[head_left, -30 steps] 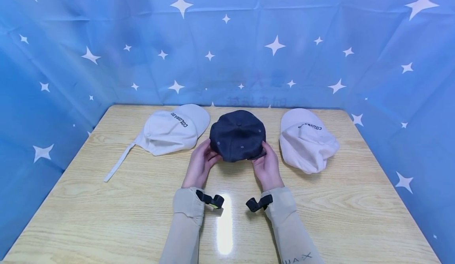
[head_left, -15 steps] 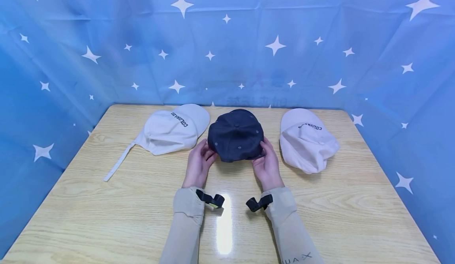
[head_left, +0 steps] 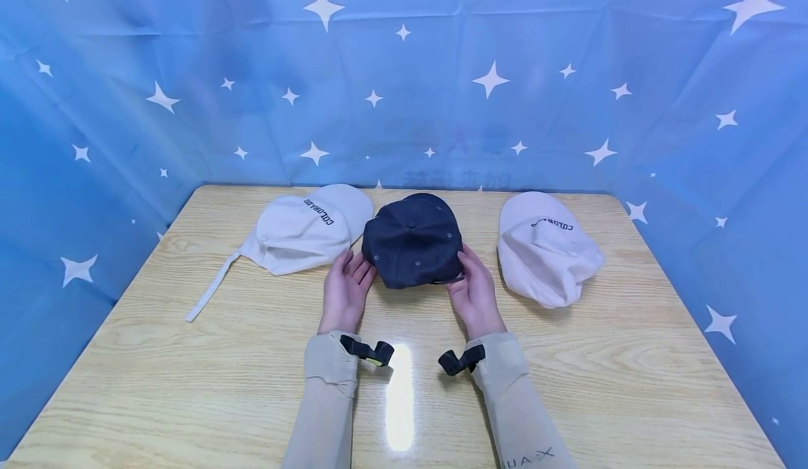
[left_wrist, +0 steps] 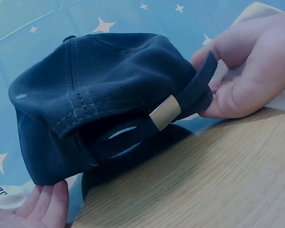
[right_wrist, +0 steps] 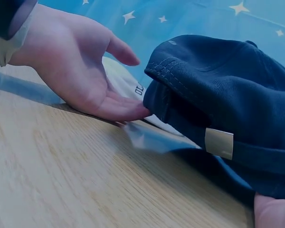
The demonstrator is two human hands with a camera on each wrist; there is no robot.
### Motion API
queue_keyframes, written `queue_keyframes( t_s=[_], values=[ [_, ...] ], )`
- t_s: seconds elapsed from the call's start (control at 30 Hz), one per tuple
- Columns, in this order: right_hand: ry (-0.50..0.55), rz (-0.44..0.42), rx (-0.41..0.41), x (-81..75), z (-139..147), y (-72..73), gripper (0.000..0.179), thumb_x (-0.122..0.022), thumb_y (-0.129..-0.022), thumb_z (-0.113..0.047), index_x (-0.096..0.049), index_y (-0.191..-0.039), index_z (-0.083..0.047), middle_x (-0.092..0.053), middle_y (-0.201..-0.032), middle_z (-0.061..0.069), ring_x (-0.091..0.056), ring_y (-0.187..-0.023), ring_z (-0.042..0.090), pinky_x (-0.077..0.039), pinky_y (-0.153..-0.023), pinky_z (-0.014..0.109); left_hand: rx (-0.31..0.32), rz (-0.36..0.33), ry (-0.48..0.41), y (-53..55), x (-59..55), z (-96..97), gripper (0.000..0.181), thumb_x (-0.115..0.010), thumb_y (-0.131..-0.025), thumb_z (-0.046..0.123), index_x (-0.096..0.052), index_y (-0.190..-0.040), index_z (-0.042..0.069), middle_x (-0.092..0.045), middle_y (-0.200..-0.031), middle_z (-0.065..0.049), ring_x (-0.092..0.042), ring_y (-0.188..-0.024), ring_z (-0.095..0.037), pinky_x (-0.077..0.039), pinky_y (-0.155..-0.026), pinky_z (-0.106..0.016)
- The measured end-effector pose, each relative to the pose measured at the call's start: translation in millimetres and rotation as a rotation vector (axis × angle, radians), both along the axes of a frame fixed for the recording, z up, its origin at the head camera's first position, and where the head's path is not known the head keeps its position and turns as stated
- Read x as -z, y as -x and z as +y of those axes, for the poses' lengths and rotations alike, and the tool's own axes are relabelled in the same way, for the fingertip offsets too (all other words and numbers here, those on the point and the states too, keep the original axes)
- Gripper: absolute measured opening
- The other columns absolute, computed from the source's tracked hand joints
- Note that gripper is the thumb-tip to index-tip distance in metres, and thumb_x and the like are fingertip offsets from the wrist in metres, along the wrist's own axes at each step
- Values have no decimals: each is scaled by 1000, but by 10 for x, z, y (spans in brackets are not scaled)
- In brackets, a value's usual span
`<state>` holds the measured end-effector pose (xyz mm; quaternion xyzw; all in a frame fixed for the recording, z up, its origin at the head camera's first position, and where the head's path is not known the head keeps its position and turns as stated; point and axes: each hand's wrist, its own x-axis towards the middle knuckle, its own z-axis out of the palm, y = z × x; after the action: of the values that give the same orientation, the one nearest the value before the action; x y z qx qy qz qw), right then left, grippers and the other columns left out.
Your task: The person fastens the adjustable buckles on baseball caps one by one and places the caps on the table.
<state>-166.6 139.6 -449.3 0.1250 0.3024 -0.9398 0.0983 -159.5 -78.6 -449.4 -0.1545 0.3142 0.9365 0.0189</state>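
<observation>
A dark navy baseball cap point(head_left: 412, 245) is held up over the table at the middle, crown upward, its back strap and metal buckle point(left_wrist: 165, 113) facing me. My right hand point(head_left: 477, 297) grips the cap's right edge by the strap end, thumb and fingers on either side in the left wrist view. At the opposite edge, my left hand point(head_left: 344, 297) has its palm turned up; its straight fingers touch the cap from beneath, and in the right wrist view its thumb stands away from the fabric. The cap's brim is mostly hidden.
A white cap point(head_left: 303, 234) lettered COLORADO lies left, its strap stretched toward the front. Another white cap point(head_left: 546, 252), crumpled, lies right. The wooden table point(head_left: 208, 392) ends at a blue star-patterned curtain point(head_left: 410, 69). Each wrist carries a small black camera.
The navy cap has shifted slightly left and turned a little. My left hand has moved left and opened, its thumb leaving the cap. The right hand stays nearly in place.
</observation>
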Motion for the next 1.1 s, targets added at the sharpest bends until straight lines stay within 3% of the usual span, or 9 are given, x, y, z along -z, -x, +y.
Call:
queue_keyframes(
  t_s=[0.1,0.2,0.3,0.37,0.67,0.87,1.1],
  values=[
    [4,-10,13,4,4,-4,28,-45,-94,-13,-38,-121,-19,-48,-102,-2,-41,-51,4,-30,-40,8,-16,-10,-7,-11,-19,-9,49,-40,-95,22,-20,-135,3,-34,-133,-20,-38,-121,-28,-35,-96,-34],
    [23,5,39,25,3,4,33,-44,-94,-12,-36,-126,-15,-48,-117,1,-57,-74,9,-45,-59,15,-32,-8,1,-27,-34,-32,49,-43,-94,21,-23,-135,3,-35,-131,-20,-40,-119,-29,-36,-95,-35],
    [52,27,65,48,-2,20,35,-45,-94,-10,-36,-127,-10,-44,-127,5,-53,-105,14,-44,-84,26,-43,8,8,-41,-31,-83,49,-45,-93,20,-27,-134,1,-34,-130,-21,-42,-115,-30,-37,-94,-36],
    [65,39,69,65,-1,33,34,-45,-93,-9,-37,-126,-9,-43,-128,6,-49,-110,15,-42,-88,29,-32,19,15,-44,-21,-118,49,-47,-92,21,-29,-133,0,-37,-129,-21,-44,-114,-31,-38,-93,-37],
    [69,80,67,83,14,39,29,-45,-93,-9,-42,-122,-7,-51,-119,6,-53,-106,16,-45,-84,29,12,79,61,-70,-4,-264,44,-44,-94,21,-31,-129,-3,-35,-130,-26,-42,-116,-35,-35,-97,-41],
    [43,80,65,75,18,37,25,-45,-93,-10,-46,-118,-7,-57,-108,4,-56,-96,13,-45,-78,25,-9,68,80,-106,-34,-374,26,-44,-94,21,-37,-113,4,-37,-130,-25,-43,-116,-35,-36,-95,-41],
    [35,72,40,62,13,34,32,-45,-93,-10,-40,-124,-6,-52,-117,5,-53,-102,13,-44,-84,25,43,36,95,-137,-70,-444,43,-43,-94,29,-21,-125,9,-37,-134,-22,-46,-113,-36,-42,-89,-38]
  ],
)
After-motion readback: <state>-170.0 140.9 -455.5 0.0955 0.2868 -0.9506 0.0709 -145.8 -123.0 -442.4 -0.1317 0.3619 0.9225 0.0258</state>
